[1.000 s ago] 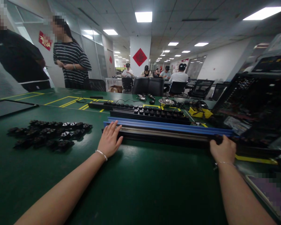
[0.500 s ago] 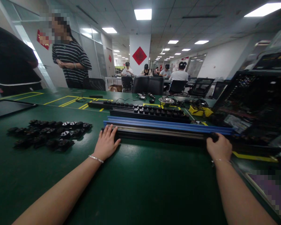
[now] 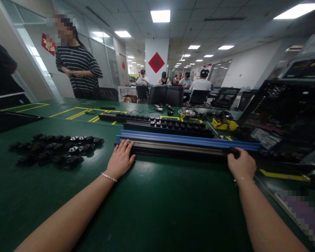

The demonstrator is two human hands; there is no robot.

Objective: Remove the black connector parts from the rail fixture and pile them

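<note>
A long black track rail (image 3: 178, 153) with a bare metal strip along its top lies across the green table in front of me. My left hand (image 3: 121, 159) rests flat over its left end, fingers stretched and slightly apart. At the other end, my right hand (image 3: 242, 164) is closed around a small black piece (image 3: 235, 152), mostly hidden by the fingers. Just behind the black rail, a long blue rail (image 3: 189, 138) runs parallel. Several black modules (image 3: 59, 148), some with shiny metal parts, lie in rows left of my left hand.
Farther back lie black rails carrying modules (image 3: 168, 124), a metal bowl (image 3: 186, 112) and hand tools (image 3: 161, 107). A yellow item (image 3: 225, 124) with cables sits right of these. A large dark rack (image 3: 283, 112) rises at right. A person in a striped top (image 3: 80, 66) stands beyond the table.
My right hand has shifted slightly left along the rail with the black piece. My left hand has barely moved. The dark-clothed person at the far left has moved farther left.
</note>
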